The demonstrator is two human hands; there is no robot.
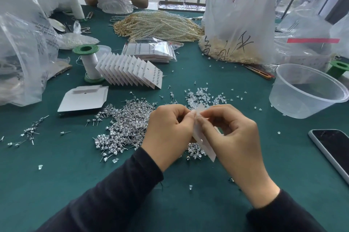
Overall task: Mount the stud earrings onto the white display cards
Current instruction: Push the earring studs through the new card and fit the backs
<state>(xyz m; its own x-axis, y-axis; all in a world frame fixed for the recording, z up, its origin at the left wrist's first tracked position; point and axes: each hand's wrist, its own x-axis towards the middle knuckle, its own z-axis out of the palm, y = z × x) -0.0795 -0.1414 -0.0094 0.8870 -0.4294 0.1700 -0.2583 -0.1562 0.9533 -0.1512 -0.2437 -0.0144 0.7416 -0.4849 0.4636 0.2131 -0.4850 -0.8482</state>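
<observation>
Both hands pinch one thin white card (204,144), held edge-up above the near stud pile (124,128), left hand (168,135) at its top, right hand (232,137) alongside; light and bendy, it seems best gripped by its edges.

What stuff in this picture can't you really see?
1. Head view: the top of the white card, and any stud there, is covered by fingers of the left hand and right hand gripping it.
2. Head view: the phone is cut off by the right edge.
3. Head view: in the row of standing cards, each card hides the one behind; only the front face shows.
</observation>
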